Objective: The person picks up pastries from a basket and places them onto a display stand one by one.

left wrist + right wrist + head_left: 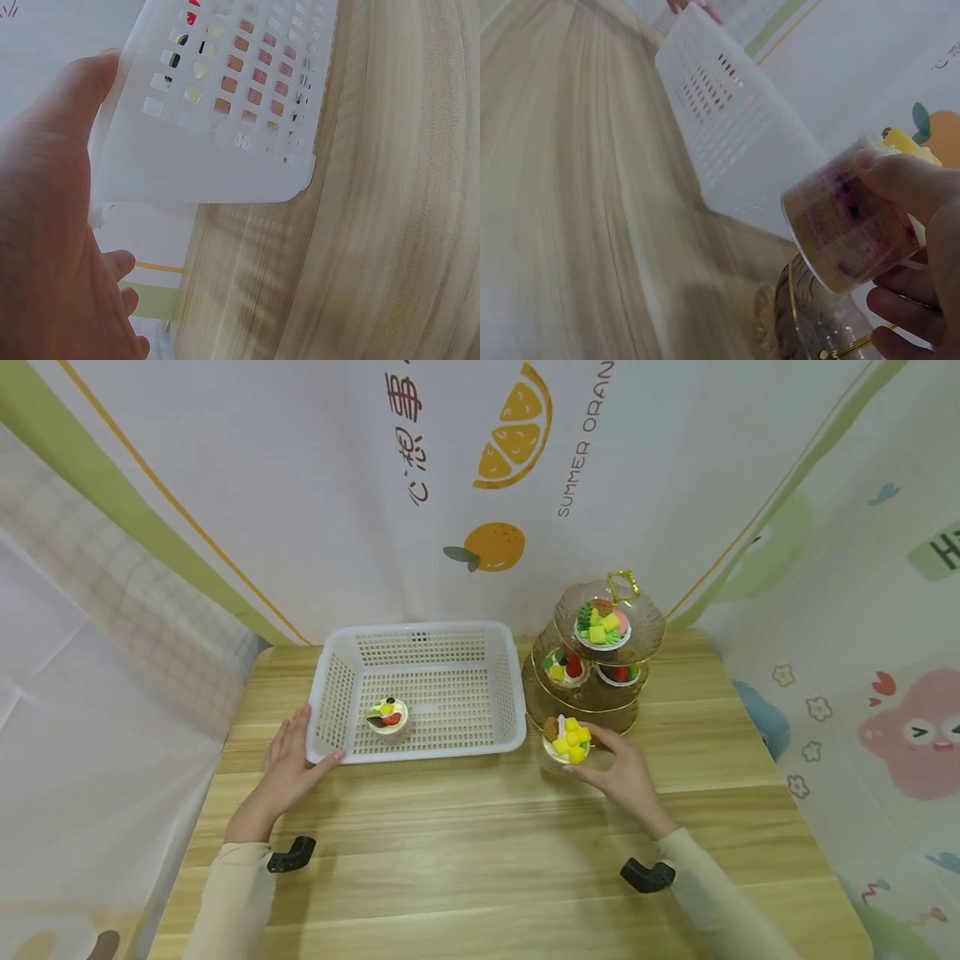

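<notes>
Wooden worktop: one dessert cup in basket, left hand flat against it; right hand grips another cup, three on stand.

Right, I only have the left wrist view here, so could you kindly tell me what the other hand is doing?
Observer: The right hand grips a clear dessert cup topped with yellow cubes, just in front of the tiered stand.
Operator: Thank you. Is the cup resting on the table?
Observer: The right wrist view shows it lifted and tilted, clear of the wooden table.
Operator: And is anything inside the basket that I see from beneath?
Observer: Yes, one dessert cup with fruit topping sits in the white basket, toward its left side.
Operator: Where exactly is the left hand on it?
Observer: The left hand touches the basket's front left corner.
</notes>
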Available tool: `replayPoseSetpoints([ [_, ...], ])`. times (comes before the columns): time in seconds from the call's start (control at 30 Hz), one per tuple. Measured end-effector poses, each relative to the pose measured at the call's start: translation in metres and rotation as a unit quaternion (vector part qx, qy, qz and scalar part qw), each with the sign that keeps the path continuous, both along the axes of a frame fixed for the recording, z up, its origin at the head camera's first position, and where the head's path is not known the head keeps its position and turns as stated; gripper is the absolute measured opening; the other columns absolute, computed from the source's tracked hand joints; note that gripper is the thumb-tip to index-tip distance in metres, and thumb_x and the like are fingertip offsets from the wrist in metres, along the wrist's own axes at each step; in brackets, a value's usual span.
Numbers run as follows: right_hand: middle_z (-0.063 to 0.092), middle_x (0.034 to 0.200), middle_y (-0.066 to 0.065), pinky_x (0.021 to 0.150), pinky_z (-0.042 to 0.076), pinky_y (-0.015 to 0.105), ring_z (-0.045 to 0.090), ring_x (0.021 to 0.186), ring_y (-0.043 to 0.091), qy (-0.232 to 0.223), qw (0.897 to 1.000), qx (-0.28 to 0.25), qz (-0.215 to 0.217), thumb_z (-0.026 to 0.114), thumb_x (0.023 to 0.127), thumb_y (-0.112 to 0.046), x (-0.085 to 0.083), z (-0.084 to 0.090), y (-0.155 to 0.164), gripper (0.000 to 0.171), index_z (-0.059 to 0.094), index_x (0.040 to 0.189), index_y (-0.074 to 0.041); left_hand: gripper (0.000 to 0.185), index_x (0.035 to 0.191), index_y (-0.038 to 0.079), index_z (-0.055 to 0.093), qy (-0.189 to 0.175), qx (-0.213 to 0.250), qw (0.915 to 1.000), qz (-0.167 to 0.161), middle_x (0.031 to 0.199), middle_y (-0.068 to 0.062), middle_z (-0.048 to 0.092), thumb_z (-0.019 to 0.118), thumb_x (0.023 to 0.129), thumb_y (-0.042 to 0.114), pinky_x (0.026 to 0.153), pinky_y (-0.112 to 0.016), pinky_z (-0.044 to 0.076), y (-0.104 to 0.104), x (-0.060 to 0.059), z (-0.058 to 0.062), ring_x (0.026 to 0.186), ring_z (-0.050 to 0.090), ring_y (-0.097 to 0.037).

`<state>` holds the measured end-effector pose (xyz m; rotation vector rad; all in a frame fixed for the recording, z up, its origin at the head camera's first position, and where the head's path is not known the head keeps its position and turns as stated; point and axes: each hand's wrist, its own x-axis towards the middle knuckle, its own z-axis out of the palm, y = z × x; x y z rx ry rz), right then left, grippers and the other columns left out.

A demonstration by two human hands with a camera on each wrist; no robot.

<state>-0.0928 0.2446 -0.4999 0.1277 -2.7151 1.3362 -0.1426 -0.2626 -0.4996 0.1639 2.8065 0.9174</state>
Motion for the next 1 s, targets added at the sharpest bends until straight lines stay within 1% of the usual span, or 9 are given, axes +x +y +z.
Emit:
replayPoseSetpoints([
  [0.17, 0.063, 0.134, 0.016, 0.106, 0.046, 0.054, 0.059, 0.123, 0.035, -0.015, 1.0, -0.006, -0.013, 0.088, 0.073, -0.032, -0.011, -0.013, -0.002, 0.074, 0.059, 0.136, -0.006, 0.103, 0.159, 0.012, -0.012, 0.0, -0.004, 1.0, 0.002, 0.166, -0.023, -0.009, 0.056, 0.095, 0.053, 0.113, -0.074, -0.002, 0.001, 0.001, 0.0, 0.15, -0.008, -0.051],
  [0.33, 0.064, 0.133, 0.016, 0.104, 0.047, 0.053, 0.061, 0.121, 0.035, -0.021, 0.999, -0.016, -0.022, 0.089, 0.072, -0.031, -0.02, -0.023, -0.003, 0.073, 0.06, 0.135, -0.006, 0.103, 0.159, 0.011, -0.013, -0.004, -0.001, 1.0, -0.001, 0.166, -0.023, -0.01, 0.057, 0.094, 0.053, 0.114, -0.073, -0.003, 0.002, 0.001, 0.001, 0.151, -0.009, -0.05],
  [0.43, 0.064, 0.133, 0.016, 0.103, 0.048, 0.051, 0.062, 0.119, 0.034, -0.02, 0.999, -0.012, -0.022, 0.088, 0.072, -0.031, -0.024, -0.028, -0.003, 0.073, 0.06, 0.135, -0.006, 0.103, 0.159, 0.011, -0.013, -0.005, 0.001, 1.0, 0.001, 0.166, -0.022, -0.01, 0.057, 0.094, 0.053, 0.114, -0.073, -0.003, 0.002, 0.001, 0.002, 0.151, -0.009, -0.05],
  [0.57, 0.064, 0.131, 0.018, 0.102, 0.048, 0.052, 0.062, 0.117, 0.035, -0.023, 0.999, -0.013, -0.028, 0.089, 0.072, -0.031, -0.029, -0.031, -0.004, 0.073, 0.06, 0.134, -0.003, 0.103, 0.159, 0.011, -0.013, -0.005, -0.002, 1.0, 0.003, 0.166, -0.023, -0.009, 0.057, 0.094, 0.053, 0.114, -0.073, -0.002, 0.001, 0.001, 0.002, 0.151, -0.008, -0.05],
  [0.73, 0.065, 0.13, 0.016, 0.102, 0.049, 0.051, 0.062, 0.116, 0.034, -0.037, 0.998, -0.032, -0.031, 0.088, 0.074, -0.03, -0.033, -0.031, -0.004, 0.07, 0.06, 0.133, -0.004, 0.104, 0.159, 0.012, -0.012, -0.004, -0.001, 1.0, 0.005, 0.166, -0.023, -0.009, 0.057, 0.094, 0.053, 0.114, -0.073, -0.002, 0.001, 0.001, 0.0, 0.151, -0.008, -0.05],
  [0.9, 0.067, 0.126, 0.016, 0.098, 0.052, 0.049, 0.064, 0.112, 0.032, -0.041, 0.998, -0.04, -0.031, 0.087, 0.076, -0.027, -0.037, -0.033, -0.003, 0.066, 0.061, 0.132, -0.004, 0.103, 0.159, 0.012, -0.012, -0.001, 0.002, 1.0, 0.005, 0.166, -0.023, -0.01, 0.057, 0.094, 0.053, 0.113, -0.074, -0.003, 0.0, 0.0, -0.002, 0.15, -0.009, -0.051],
  [1.0, 0.067, 0.124, 0.016, 0.095, 0.054, 0.046, 0.066, 0.109, 0.03, -0.043, 0.998, -0.04, -0.031, 0.086, 0.077, -0.026, -0.039, -0.035, -0.002, 0.065, 0.061, 0.132, -0.004, 0.103, 0.159, 0.011, -0.012, 0.002, 0.001, 1.0, 0.003, 0.166, -0.023, -0.009, 0.057, 0.094, 0.053, 0.113, -0.074, -0.004, -0.001, -0.001, -0.004, 0.15, -0.009, -0.051],
])
